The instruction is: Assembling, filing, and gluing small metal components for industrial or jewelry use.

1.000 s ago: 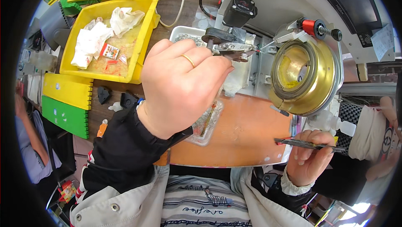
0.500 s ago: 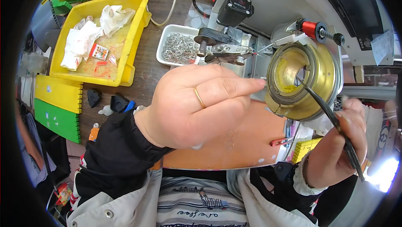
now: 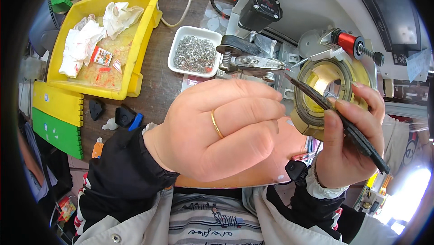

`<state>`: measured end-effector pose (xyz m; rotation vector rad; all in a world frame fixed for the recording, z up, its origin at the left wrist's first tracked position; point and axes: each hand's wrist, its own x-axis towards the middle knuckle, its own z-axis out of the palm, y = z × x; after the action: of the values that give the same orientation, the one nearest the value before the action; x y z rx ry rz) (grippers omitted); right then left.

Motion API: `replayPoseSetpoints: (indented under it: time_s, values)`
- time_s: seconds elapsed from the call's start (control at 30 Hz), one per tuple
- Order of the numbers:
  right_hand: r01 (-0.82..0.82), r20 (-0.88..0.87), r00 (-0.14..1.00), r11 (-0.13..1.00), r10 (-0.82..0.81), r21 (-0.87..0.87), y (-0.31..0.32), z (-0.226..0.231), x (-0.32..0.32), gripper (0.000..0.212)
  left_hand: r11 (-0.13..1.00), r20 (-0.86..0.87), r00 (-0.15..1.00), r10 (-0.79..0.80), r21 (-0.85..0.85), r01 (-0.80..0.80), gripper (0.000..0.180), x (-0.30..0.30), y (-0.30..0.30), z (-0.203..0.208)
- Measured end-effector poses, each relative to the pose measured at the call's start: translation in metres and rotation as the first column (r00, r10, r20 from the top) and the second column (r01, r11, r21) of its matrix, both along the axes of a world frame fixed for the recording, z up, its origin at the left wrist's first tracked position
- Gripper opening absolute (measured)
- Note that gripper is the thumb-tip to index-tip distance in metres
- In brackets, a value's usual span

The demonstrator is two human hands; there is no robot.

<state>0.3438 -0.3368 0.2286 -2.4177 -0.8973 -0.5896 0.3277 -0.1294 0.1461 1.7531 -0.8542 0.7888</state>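
My right hand (image 3: 350, 141) grips dark tweezers (image 3: 316, 96), their shaft slanting up and left across the front of a brass-coloured bowl (image 3: 304, 125). Yellowish material lies inside the bowl. The tweezers' tip is close to the small metal clamp arm (image 3: 260, 62) of the machine; whether they touch, or the tip holds anything, I cannot tell. To the left of the bowl, my left hand (image 3: 219, 127) is closed, back toward me, with a gold ring on one finger. Its fingertips and anything in them are hidden.
A white tray (image 3: 172, 59) of small metal rings or hooks stands beyond my left hand. Further left is a yellow bin (image 3: 129, 84) with crumpled tissues. Yellow and green toothed boards (image 3: 56, 129) lie below it. An orange mat (image 3: 226, 181) lies under my hands; a black motor (image 3: 261, 12) stands behind.
My right hand has moved left and up, taking the tweezers' tip from inside the bowl to near the clamp arm. My left fingers are more curled. The view has shifted slightly.
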Motion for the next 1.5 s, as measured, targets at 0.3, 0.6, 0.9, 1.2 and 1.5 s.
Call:
replayPoseSetpoints:
  time_s: [0.3, 0.6, 0.9, 1.2, 1.5]
  values:
    - [-0.065, 0.022, 0.998, 0.997, 0.064, 0.036, 0.001, -0.004, 0.004, 0.02, 1.0, 0.022, 1.0, 0.022, 0.006, -0.023, 0.028, 0.002, -0.002, 0.0]
    - [-0.058, 0.048, 0.997, 0.997, 0.056, 0.045, 0.003, -0.006, 0.003, 0.019, 1.0, 0.007, 1.0, 0.011, -0.01, -0.011, 0.027, 0.0, -0.001, 0.003]
    - [-0.087, 0.107, 0.991, 0.994, 0.08, 0.071, 0.004, -0.01, 0.006, 0.016, 0.999, 0.007, 0.999, 0.032, 0.008, -0.032, 0.027, 0.001, -0.002, 0.001]
    - [-0.058, 0.129, 0.991, 0.988, 0.039, 0.143, 0.005, -0.016, 0.008, 0.022, 0.998, 0.034, 0.997, 0.066, 0.006, -0.067, 0.026, 0.004, -0.002, -0.003]
    - [-0.138, 0.261, 0.965, 0.886, 0.02, 0.442, -0.018, -0.014, -0.001, 0.014, 0.998, 0.011, 0.999, -0.048, 0.04, 0.047, 0.021, -0.006, -0.008, -0.009]
